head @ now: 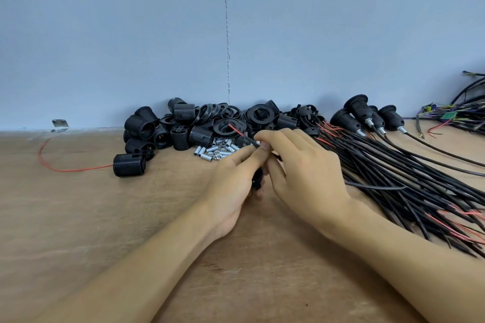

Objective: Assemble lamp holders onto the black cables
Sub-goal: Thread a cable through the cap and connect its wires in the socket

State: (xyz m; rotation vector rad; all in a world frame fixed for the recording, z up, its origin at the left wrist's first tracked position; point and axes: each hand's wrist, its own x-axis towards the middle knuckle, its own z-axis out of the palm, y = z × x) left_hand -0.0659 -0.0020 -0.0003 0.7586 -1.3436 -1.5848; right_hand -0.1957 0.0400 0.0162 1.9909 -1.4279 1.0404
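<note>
My left hand grips a black lamp holder part, mostly hidden between my palms. My right hand pinches a black cable whose red wire end sticks up and to the left above my fingers. A pile of black lamp holder shells and rings lies against the wall behind my hands. Small silver metal tubes and nuts lie in front of that pile. A thick bundle of black cables fans out to the right. Several assembled lamp holders on cables lie at the back right.
A single black shell with a loose red wire lies at the left on the wooden table. A tangle of coloured wires sits at the far right. A blue-grey wall stands close behind. A small metal bracket lies at the wall's foot.
</note>
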